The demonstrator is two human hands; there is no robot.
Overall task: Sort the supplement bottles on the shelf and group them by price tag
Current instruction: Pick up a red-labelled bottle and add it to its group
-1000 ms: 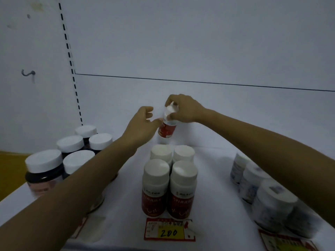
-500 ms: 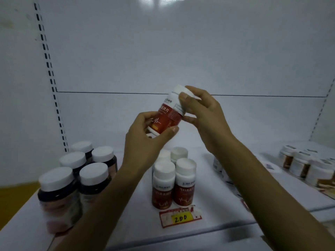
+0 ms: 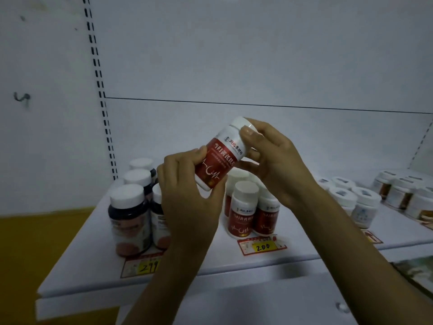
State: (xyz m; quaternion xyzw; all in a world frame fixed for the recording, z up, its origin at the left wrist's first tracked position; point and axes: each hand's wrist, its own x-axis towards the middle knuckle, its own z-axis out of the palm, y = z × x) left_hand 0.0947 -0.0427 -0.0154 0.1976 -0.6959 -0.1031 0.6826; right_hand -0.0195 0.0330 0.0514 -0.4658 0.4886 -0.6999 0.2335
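Hands: left hand (image 3: pixel 187 198) pinches the base of the red-label bottle (image 3: pixel 218 160); right hand (image 3: pixel 276 165) grips its capped end.
Position: bottle tilted, held in the air above the shelf (image 3: pixel 210 273), over the matching red group (image 3: pixel 243 214) behind the 200 tag (image 3: pixel 262 246).
Handling: rigid plastic, likely light; the glossy label may slip, so hold it round the body.
Neighbours: dark bottles (image 3: pixel 128 219) at the 299 tag (image 3: pixel 146 267).
Own price sticker: none legible, possibly hidden.

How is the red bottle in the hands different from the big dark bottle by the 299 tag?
The red bottle is tilted in the air, held by the left hand and right hand; the dark bottle stands upright on the shelf. The red bottle is red with white writing; the dark bottle is dark with a pinkish label. Both have white caps.
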